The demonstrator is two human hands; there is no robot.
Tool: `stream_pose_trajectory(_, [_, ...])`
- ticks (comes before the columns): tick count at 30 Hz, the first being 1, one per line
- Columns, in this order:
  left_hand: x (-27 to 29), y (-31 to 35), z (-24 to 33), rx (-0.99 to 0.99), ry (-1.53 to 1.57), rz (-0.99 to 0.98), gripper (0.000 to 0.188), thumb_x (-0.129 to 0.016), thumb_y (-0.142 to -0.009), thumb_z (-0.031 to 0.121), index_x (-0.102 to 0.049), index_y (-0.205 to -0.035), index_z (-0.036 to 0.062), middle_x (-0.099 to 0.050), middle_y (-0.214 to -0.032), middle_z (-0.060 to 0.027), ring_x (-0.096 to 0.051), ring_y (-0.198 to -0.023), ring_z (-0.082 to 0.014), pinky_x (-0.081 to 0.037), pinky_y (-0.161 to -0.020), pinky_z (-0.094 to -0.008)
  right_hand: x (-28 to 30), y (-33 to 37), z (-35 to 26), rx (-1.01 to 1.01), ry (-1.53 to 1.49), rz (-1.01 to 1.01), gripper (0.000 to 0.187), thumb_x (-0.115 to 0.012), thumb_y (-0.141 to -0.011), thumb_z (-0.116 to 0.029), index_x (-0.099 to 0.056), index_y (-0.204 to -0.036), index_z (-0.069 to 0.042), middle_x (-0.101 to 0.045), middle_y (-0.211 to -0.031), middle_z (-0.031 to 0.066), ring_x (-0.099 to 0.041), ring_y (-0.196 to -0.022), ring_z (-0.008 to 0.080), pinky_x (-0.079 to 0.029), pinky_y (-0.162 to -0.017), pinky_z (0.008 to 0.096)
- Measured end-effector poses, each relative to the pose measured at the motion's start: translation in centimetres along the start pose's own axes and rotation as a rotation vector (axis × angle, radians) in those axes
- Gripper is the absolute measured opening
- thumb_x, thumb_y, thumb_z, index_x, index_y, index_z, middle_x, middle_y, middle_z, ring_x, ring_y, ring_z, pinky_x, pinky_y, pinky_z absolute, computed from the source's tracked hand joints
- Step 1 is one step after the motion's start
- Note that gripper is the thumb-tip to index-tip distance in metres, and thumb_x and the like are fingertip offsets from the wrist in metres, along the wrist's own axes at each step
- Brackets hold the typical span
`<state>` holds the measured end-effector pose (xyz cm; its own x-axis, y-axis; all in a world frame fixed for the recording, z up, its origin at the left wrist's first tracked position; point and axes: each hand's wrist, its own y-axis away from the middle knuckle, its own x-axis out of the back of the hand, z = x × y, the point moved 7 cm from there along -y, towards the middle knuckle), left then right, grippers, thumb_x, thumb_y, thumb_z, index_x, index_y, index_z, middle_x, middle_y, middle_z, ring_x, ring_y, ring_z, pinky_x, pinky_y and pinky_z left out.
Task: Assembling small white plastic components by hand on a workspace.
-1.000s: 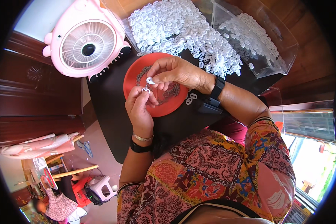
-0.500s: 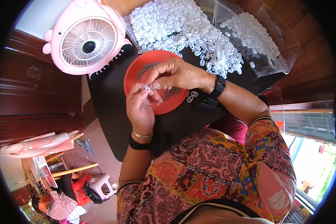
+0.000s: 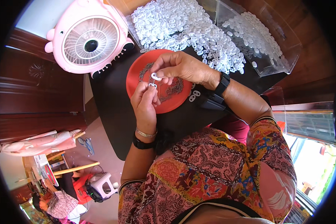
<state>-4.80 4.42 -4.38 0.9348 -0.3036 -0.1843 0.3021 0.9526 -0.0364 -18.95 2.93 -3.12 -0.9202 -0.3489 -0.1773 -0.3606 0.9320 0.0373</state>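
Note:
Both hands work above a red round plate (image 3: 132, 84) that holds many thin grey metal pieces (image 3: 174, 87). My left hand (image 3: 145, 106) pinches a small white two-holed plastic piece (image 3: 152, 85) between thumb and fingertips. Just above it, my right hand (image 3: 184, 69) grips another white oval plastic piece (image 3: 156, 76) in a thumb-and-finger pinch. The two pieces are close together; a thin line seems to run between them, too fine to make out. More of the right hand's curled fingers hide part of the plate.
A heap of white two-holed pieces (image 3: 168, 22) spreads across the far side of the black table (image 3: 115, 123). Clear plastic bins (image 3: 287, 59) stand behind at right. A pink fan (image 3: 89, 37) is at far left. Several loose pieces (image 3: 194, 96) and a black object (image 3: 212, 102) lie by my right wrist.
My right hand has lifted slightly off my left and now shows a white oval piece in its pinch. The left hand still pinches its piece, a little further right.

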Motion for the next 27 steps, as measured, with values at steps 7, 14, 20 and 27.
stream_pose_trajectory(7, [0.0,0.1,0.1,0.018,0.002,0.009,0.018,-0.05,-0.088,0.009,-0.048,-0.071,0.0055,-0.043,-0.06,0.001,-0.041,-0.052,-0.0067,-0.034,-0.048,-0.0212,0.0,0.0,-0.2,0.003,0.03,-0.005,0.018,-0.066,-0.089,-0.015,-0.064,-0.102,-0.002,-0.066,-0.088,0.0,-0.058,-0.072,0.0045,-0.047,-0.065,0.0187])
stream_pose_trajectory(14, [0.1,0.0,-0.1,0.027,0.001,0.002,0.018,-0.05,-0.088,0.01,-0.048,-0.071,0.0055,-0.045,-0.06,0.0009,-0.042,-0.052,-0.007,-0.034,-0.048,-0.0211,-0.1,0.0,-0.4,0.046,0.014,0.002,0.016,-0.065,-0.089,-0.012,-0.064,-0.101,-0.001,-0.066,-0.086,-0.0003,-0.058,-0.071,0.0043,-0.046,-0.064,0.0189])
stream_pose_trajectory(20, [0.0,0.1,-0.1,0.026,-0.001,0.004,0.018,-0.051,-0.088,0.01,-0.049,-0.071,0.0054,-0.045,-0.06,0.0008,-0.042,-0.051,-0.0071,-0.033,-0.047,-0.0211,-0.3,0.0,-0.4,0.044,0.039,-0.001,0.013,-0.064,-0.089,-0.009,-0.064,-0.099,0.0,-0.065,-0.083,0.0001,-0.057,-0.071,0.0047,-0.046,-0.063,0.0191])
stream_pose_trajectory(27, [0.2,0.1,0.0,0.019,-0.061,0.039,0.019,-0.05,-0.088,0.012,-0.049,-0.07,0.0051,-0.044,-0.058,0.0006,-0.043,-0.049,-0.0084,-0.032,-0.046,-0.0214,-0.8,0.4,-1.1,0.117,0.127,0.021,0.012,-0.064,-0.088,-0.007,-0.065,-0.098,0.0,-0.063,-0.081,-0.001,-0.055,-0.069,0.0038,-0.045,-0.063,0.0191])
